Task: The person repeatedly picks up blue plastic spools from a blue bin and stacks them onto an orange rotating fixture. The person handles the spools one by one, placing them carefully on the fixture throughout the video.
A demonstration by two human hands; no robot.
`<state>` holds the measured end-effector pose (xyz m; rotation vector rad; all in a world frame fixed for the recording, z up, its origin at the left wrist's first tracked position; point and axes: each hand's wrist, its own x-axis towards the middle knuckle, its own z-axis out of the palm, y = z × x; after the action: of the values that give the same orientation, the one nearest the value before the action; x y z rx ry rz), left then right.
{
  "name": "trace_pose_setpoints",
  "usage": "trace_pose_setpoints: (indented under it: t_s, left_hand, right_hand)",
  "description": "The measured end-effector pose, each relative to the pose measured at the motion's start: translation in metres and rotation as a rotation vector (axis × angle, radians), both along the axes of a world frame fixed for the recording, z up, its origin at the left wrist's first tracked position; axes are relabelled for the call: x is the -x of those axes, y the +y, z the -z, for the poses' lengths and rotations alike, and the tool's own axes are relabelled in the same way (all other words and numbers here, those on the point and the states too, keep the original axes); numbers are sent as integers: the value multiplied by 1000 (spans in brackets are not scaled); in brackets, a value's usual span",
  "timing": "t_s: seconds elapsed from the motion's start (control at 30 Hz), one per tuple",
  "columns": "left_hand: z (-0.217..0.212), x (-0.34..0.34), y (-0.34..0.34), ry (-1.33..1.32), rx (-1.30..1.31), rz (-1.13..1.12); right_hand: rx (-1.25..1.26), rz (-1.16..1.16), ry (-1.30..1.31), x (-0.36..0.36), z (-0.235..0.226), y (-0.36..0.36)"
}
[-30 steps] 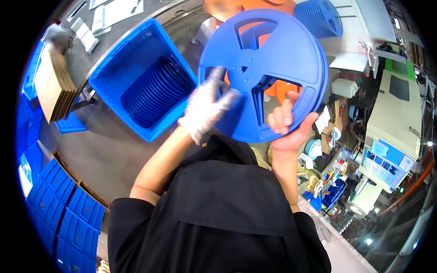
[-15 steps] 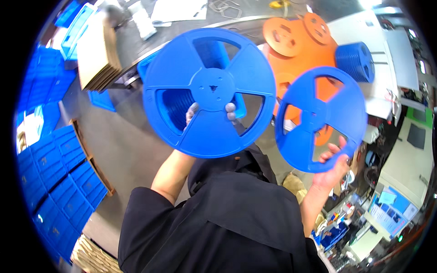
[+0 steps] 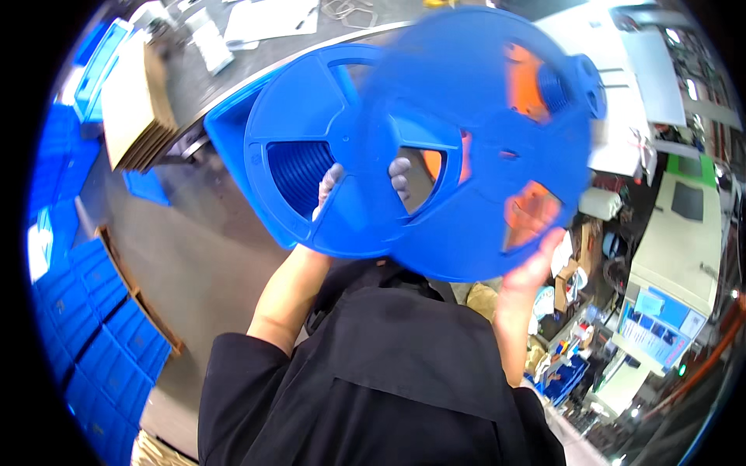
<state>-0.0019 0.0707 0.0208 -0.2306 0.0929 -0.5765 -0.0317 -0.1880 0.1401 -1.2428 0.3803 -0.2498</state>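
- Blue round plastic disc with cut-out windows (image 3: 451, 233), at the right hand (image 3: 530, 270): blurred; hub detail indistinct.
- Right-hand fingers (image 3: 528, 211): blurred in the disc window.
- Second blue spoked plastic disc (image 3: 303, 89): right part overlapped by the blurred disc.
- Left hand (image 3: 323, 193): palm hidden behind the second disc.
- Blue rectangular plastic bin (image 3: 235, 144): largely hidden behind the same disc.
- Dark grey counter (image 3: 183, 74): cut off by the upper edge.
- Blue-and-white poster (image 3: 657, 326): print too small to read.

The right hand (image 3: 532, 268) has brought the right reel (image 3: 486, 147) in from the right, where it hung apart half a second ago; blurred, it now overlaps the left reel's (image 3: 346, 155) front. More bin (image 3: 225, 128) shows.
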Motion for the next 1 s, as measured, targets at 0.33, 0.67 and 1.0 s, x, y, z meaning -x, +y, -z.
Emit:
trace_pose_setpoints:
  t_s: [0.33,0.67,1.0]
  left_hand:
    - [-44,34,-24,-27,-149,173]
    - [-51,41,-27,-181,-163,297]
    - [-38,55,-35,-38,-83,139]
  right_hand:
    - [966,33,6,10,40,26]
    - [1622,-957,-397,-42,-10,127]
    - [1837,-554,167,-118,50,-38]
